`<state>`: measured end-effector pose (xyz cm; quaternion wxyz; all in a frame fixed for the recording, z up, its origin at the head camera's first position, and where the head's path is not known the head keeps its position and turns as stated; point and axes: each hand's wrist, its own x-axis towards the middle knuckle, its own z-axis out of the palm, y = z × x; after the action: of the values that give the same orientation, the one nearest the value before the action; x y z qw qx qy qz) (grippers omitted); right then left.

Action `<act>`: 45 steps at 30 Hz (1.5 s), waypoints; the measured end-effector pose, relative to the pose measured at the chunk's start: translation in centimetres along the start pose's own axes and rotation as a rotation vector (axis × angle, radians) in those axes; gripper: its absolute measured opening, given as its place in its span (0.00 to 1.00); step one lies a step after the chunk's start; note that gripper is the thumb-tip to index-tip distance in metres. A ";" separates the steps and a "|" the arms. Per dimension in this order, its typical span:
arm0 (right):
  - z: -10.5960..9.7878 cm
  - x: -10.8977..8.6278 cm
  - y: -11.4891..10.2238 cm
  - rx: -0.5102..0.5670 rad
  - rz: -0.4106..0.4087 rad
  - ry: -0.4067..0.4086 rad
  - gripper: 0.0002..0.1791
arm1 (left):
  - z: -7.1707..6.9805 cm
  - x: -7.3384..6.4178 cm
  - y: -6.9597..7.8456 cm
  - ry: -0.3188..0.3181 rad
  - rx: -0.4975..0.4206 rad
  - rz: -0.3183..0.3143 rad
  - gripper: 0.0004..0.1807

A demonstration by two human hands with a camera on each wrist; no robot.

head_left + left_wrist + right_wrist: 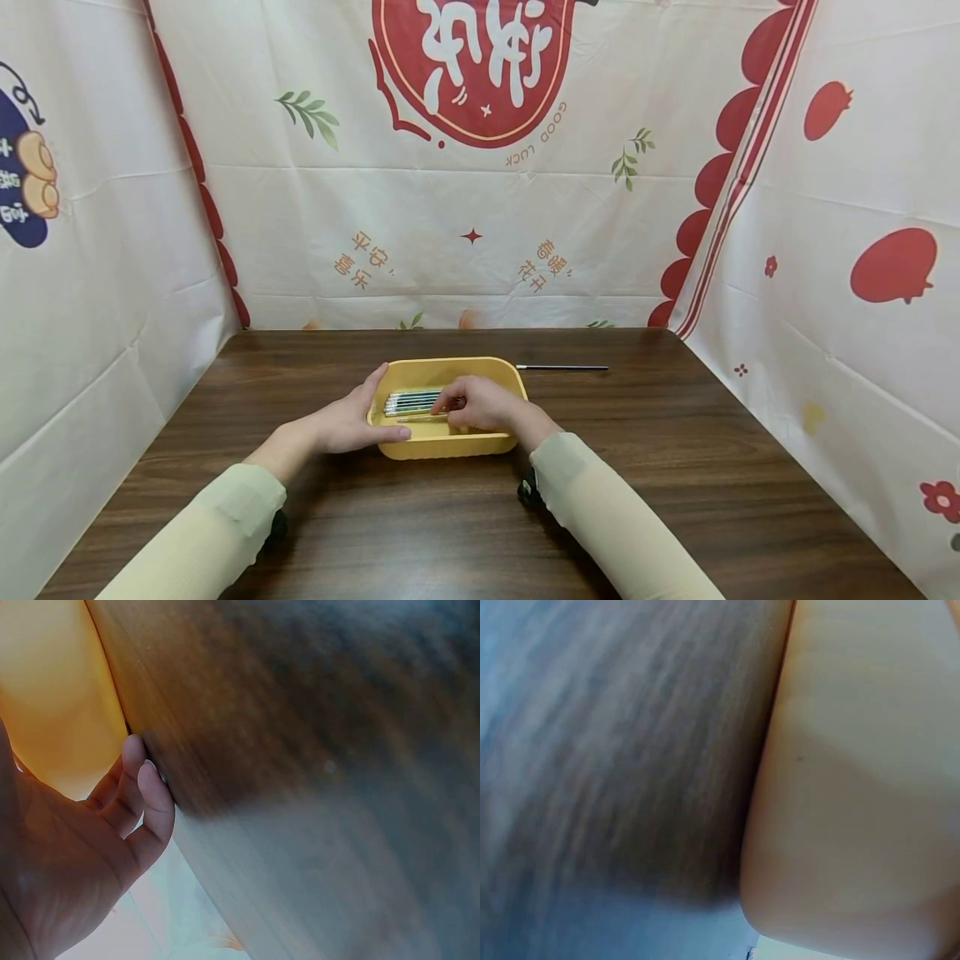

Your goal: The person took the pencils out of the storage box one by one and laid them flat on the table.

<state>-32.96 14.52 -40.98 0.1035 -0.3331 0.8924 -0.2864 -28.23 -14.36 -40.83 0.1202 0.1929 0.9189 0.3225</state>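
A yellow plastic basket (450, 448) stands on the table. Inside, several pencils (412, 402) in green and pale tones lie side by side, and a yellowish one (420, 418) lies slightly apart in front. My left hand (348, 423) grips the basket's left end, thumb over the front rim. In the left wrist view, its fingers (154, 802) bend against the outer wall. My right hand (480, 403) reaches over the right side into the basket, fingers bent down at the pencils' right ends. Whether it pinches one is hidden. The right wrist view shows only the basket's outer wall (855, 787) and tabletop.
A thin dark blue stick (566, 367), perhaps a pencil or a brush, lies behind the basket to the right. Brown wood-grain tabletop (675, 467) surrounds the basket. Printed white cloth (465, 200) hangs at the back and both sides.
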 end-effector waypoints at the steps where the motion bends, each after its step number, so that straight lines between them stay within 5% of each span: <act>1: 0.0 0.0 0.0 0.002 0.004 -0.003 0.16 | 0.0 0.0 0.0 0.000 -0.001 -0.001 0.74; 17: -0.1 0.1 0.3 0.101 -0.022 0.024 0.14 | 0.0 0.1 -0.2 0.001 -0.001 0.016 0.74; 45: -2.1 -0.1 -0.3 0.103 -0.027 0.150 0.13 | -0.3 0.2 -0.3 -0.008 0.004 0.001 0.74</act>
<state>-33.51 15.32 -39.11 0.0495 -0.3168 0.8772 -0.3575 -28.61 -14.59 -40.79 0.1233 0.1948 0.9189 0.3200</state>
